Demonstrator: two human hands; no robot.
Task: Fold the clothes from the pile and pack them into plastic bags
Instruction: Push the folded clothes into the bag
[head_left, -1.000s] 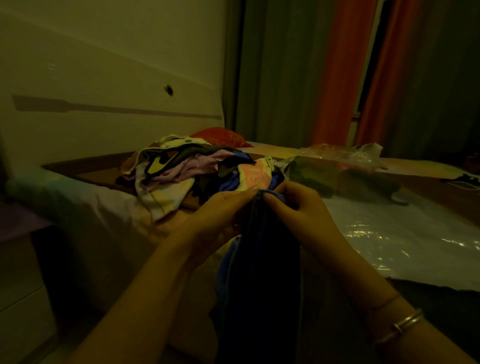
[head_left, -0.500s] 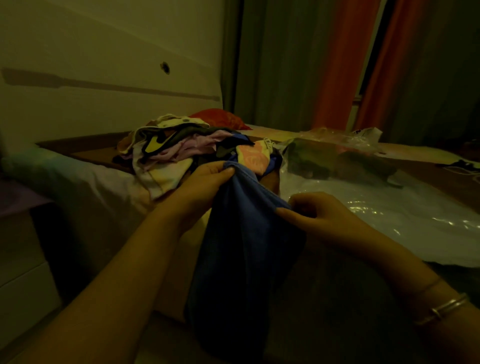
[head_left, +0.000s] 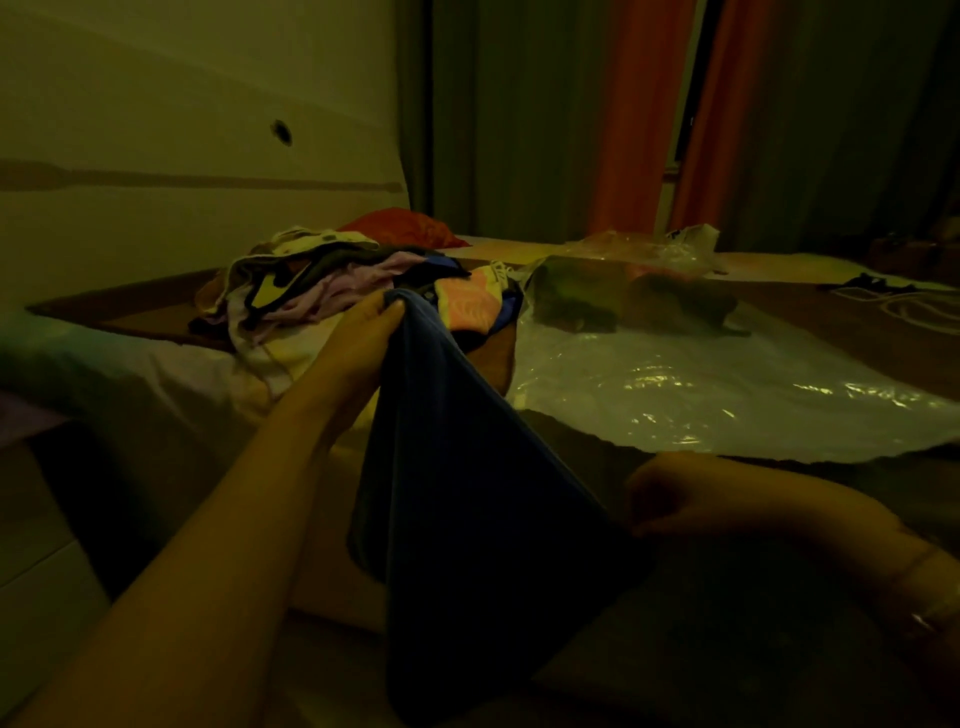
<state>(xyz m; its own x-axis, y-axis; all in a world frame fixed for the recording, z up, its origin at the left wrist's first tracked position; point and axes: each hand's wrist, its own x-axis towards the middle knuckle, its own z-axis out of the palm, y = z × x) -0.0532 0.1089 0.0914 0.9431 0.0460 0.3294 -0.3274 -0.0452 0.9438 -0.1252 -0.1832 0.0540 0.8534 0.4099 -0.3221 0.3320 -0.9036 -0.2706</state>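
Spreading a garment before folding. The left hand (head_left: 371, 332) pinches one upper corner of the blue garment (head_left: 467, 499), held raised just in front of the pile of clothes (head_left: 332, 291) on the bed (head_left: 130, 358). The right hand (head_left: 691, 499), lower and nearer, appears to grip the garment's opposite edge, though dim light leaves its fingers unclear. The cloth hangs taut between the two holds, its lower part draping below the bed's near edge. A flat plastic bag (head_left: 727, 395) lies to the right of the pile, with a filled bag (head_left: 623, 296) beyond it. To fold well, both holds should probably come level at matching corners, so the cloth hangs square before being laid down.
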